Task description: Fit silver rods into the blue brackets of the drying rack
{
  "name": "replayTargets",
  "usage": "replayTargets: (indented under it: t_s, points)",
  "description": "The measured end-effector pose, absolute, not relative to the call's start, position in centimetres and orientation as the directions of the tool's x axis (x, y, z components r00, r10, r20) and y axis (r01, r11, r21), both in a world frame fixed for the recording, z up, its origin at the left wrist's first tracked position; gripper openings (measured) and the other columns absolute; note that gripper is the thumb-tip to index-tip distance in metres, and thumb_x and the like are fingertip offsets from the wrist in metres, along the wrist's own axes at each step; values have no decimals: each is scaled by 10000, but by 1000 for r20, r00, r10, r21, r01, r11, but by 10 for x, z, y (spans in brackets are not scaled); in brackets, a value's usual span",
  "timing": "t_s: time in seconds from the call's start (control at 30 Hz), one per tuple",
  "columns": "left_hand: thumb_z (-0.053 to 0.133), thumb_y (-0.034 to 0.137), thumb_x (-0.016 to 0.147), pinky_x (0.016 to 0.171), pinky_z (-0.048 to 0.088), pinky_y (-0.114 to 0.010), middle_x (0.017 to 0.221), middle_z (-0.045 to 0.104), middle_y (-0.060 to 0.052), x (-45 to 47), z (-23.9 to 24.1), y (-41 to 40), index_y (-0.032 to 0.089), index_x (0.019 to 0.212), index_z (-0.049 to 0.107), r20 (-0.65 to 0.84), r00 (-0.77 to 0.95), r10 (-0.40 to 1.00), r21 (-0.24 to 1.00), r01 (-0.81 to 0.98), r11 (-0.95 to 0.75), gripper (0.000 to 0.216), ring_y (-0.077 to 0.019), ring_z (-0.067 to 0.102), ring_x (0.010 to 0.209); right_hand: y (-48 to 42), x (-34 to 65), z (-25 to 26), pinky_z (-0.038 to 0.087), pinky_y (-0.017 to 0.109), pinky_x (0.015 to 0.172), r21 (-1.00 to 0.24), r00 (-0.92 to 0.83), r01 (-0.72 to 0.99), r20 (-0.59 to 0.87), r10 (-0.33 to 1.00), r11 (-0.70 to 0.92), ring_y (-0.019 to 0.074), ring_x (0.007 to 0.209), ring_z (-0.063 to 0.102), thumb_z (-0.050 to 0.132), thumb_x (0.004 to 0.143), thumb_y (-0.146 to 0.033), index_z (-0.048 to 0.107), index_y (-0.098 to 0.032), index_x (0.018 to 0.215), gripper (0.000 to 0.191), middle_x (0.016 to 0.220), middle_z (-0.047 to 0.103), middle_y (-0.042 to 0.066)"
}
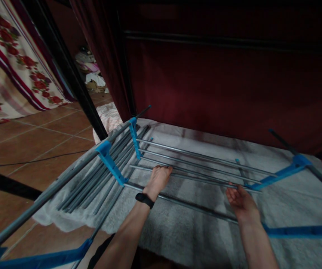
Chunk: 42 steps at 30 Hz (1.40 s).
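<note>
1. Grip, left hand [158,180]: palm down, fingers curled over a loose grey rod [197,179]; rod clamped left of its middle.
2. Grip, right hand [241,201]: palm up, same rod pinched in the fingertips near its right end. Whether the neighbouring rung is also caught there cannot be told.
3. Rod is held crosswise over the grey fleece cover [295,209], inside the rack frame. Its left end is seen between the rear-left bracket [134,138] and the front-left bracket [112,166]; its right end, just in front of the rear-right bracket [278,176].
4. Rear side tight: thin rungs are run close behind the rod, converging on it toward the right hand.
5. Front side freer: a strip of fleece is left between rod and front rail [197,208]; the rail is crossed by the left wrist.
6. Left edge crowded: a row of loose rods [101,172] is laid along it, tiled floor [51,130] beyond.
7. Back edge bounded by a dark red curtain [219,86].
8. Right side: open fleece is seen between rear-right bracket and front-right bracket [303,231].
</note>
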<state>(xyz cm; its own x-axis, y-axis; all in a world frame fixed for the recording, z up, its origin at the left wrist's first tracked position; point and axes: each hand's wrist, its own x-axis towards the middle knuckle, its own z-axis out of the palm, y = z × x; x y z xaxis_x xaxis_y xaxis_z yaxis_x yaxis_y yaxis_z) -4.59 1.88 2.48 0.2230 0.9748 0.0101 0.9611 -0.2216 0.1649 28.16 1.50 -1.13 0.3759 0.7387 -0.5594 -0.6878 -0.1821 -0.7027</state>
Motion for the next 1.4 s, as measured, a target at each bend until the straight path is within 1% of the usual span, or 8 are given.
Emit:
replayTargets:
  t_s: [0.17, 0.33, 0.47, 0.7, 0.9, 1.1, 1.27, 1.4]
  points:
    - [565, 279, 906, 891, 433, -308, 980, 712, -59, -42, 21, 18, 223, 980, 644, 61, 332, 941, 189, 922, -338, 121, -193, 653, 947, 14, 263, -11, 560, 201, 621, -706, 353, -681, -547, 759, -192, 78, 621, 633, 499, 853, -146, 589, -210, 777, 134, 695, 658, -25]
    - [528, 428, 929, 838, 435, -305, 920, 709, -43, -42, 11, 21, 222, 963, 659, 180, 438, 881, 192, 862, -468, 247, -194, 652, 901, 16, 254, -18, 569, 208, 635, -697, 323, -687, -548, 772, -208, 88, 635, 644, 540, 822, -138, 597, -200, 775, 96, 698, 667, -17]
    - [480, 501, 935, 788, 441, -305, 869, 699, -39, -44, 9, 21, 210, 906, 656, 258, 465, 847, 185, 837, -516, 341, -195, 651, 862, 19, 275, -23, 574, 222, 654, -724, 383, -669, -528, 758, -166, 95, 678, 653, 550, 788, -109, 592, -194, 782, 95, 736, 673, -15]
    - [476, 457, 948, 764, 442, -306, 832, 692, -31, -46, 7, 22, 215, 892, 654, 314, 476, 822, 131, 835, -534, 306, -186, 649, 807, 20, 318, -24, 567, 211, 619, -722, 534, -688, -569, 625, -70, 80, 703, 648, 484, 805, -73, 577, -201, 787, 160, 800, 640, -13]
    - [519, 426, 934, 750, 439, -292, 836, 695, -33, -44, 8, 22, 215, 923, 665, 316, 507, 802, 117, 818, -564, 257, -179, 646, 799, 24, 326, -23, 564, 244, 592, -693, 525, -712, -630, 572, -109, 105, 704, 650, 505, 828, -161, 585, -194, 804, 90, 811, 634, 19]
    - [475, 441, 951, 758, 444, -306, 830, 690, -35, -45, 9, 20, 213, 906, 664, 314, 536, 784, 115, 798, -592, 300, -186, 641, 791, 21, 326, -26, 561, 233, 592, -741, 534, -666, -556, 637, -88, 90, 642, 629, 518, 766, -91, 586, -202, 806, 136, 753, 638, -20]
    - [495, 405, 948, 785, 452, -310, 860, 689, -36, -41, 6, 19, 211, 946, 664, 311, 529, 789, 120, 802, -585, 257, -189, 639, 823, 17, 321, -38, 562, 213, 593, -807, 551, -587, -460, 696, -69, 74, 618, 615, 561, 713, -54, 603, -219, 886, 243, 798, 670, -41]
    - [493, 386, 951, 808, 458, -315, 896, 688, -43, -35, 7, 18, 207, 960, 660, 301, 535, 789, 123, 799, -589, 245, -190, 635, 853, 15, 312, -42, 565, 198, 600, -822, 515, -564, -426, 744, -80, 54, 584, 601, 608, 727, -77, 612, -221, 899, 225, 818, 676, -55]
